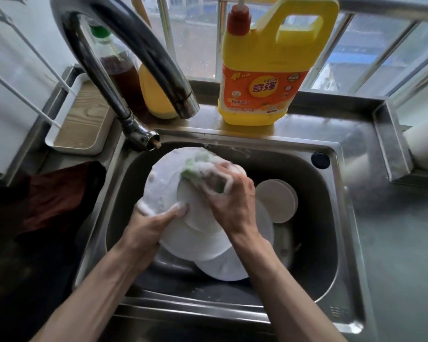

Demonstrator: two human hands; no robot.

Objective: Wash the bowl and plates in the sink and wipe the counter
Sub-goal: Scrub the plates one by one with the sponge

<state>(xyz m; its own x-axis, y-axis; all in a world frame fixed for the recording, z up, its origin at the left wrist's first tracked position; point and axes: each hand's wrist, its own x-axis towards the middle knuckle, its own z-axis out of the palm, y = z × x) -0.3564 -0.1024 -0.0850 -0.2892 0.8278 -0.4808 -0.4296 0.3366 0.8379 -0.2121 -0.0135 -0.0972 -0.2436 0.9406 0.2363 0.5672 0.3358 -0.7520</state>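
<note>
Three white round dishes sit in your steel sink: a sudsy plate tilted at the middle, a second plate under it on the near side, and a smaller dish to the right, bowl or plate unclear. Your left hand grips the sudsy plate's near-left rim, and your right hand clutches one foamy green sponge against it. One yellow plastic jug on the far ledge reads "KEON".
</note>
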